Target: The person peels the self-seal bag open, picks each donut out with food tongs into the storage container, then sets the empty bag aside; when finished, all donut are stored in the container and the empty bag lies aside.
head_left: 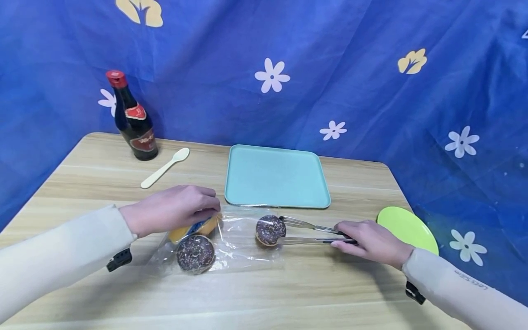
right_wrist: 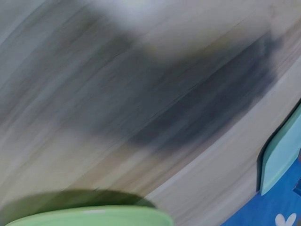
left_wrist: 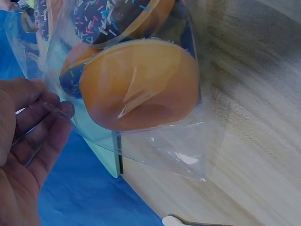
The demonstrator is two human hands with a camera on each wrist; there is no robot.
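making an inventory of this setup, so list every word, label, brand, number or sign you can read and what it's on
No text reads with certainty.
Dark bottle, main label: pale lettering, too blurred to read.
Bottle's neck label: marks too small to read.
Bottle's red cap: pale mark, unreadable.
Right sleeve: dark lettering, too small and slanted to read.
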